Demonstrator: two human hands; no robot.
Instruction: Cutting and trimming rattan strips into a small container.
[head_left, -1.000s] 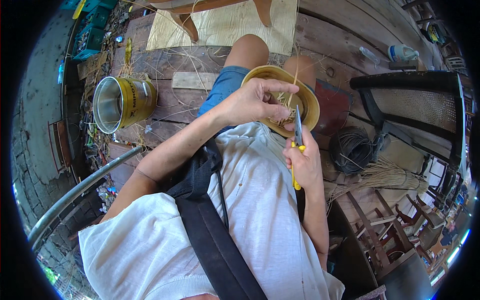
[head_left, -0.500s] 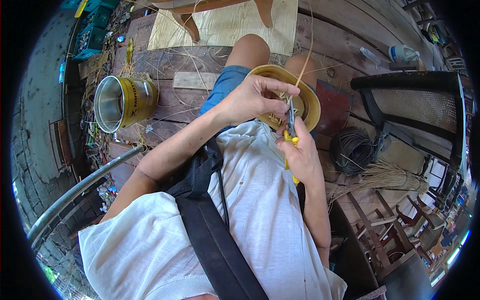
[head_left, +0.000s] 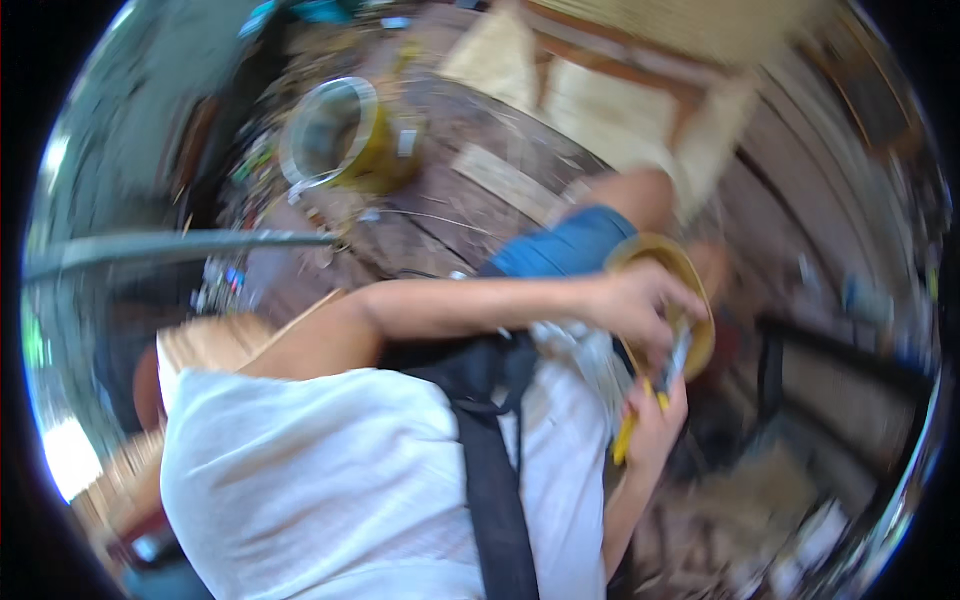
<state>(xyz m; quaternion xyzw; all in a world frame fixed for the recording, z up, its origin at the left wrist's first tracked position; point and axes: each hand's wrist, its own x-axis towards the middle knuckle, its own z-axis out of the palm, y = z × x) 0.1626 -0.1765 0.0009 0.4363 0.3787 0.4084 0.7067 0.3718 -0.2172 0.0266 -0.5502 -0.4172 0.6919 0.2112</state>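
Note:
Yellow-handled snips (head_left: 651, 407) lie in my right hand (head_left: 657, 412), whose fingers are wrapped round the handles. Their grey blades point up and away from me, beside the fingers of my left hand (head_left: 640, 308). Bent over the blades, that left hand is smeared by motion, and whether it pinches anything is hidden. Beneath both hands a round yellow bowl-like container (head_left: 708, 345) rests on my lap, between my thighs. Its inside is mostly covered by my hands.
On the plank floor at the far left stands a yellow metal bucket (head_left: 375, 150). A grey pole (head_left: 190, 243) reaches in from the left. A wooden board (head_left: 505, 180) lies ahead, short of a wooden-legged piece of furniture (head_left: 615, 40). A dark-framed chair (head_left: 840, 370) is at right.
The view has swung left and blurred, so everything sits farther right and is turned. The pale strip that rose from my left fingers is no longer visible. My right hand still holds the snips.

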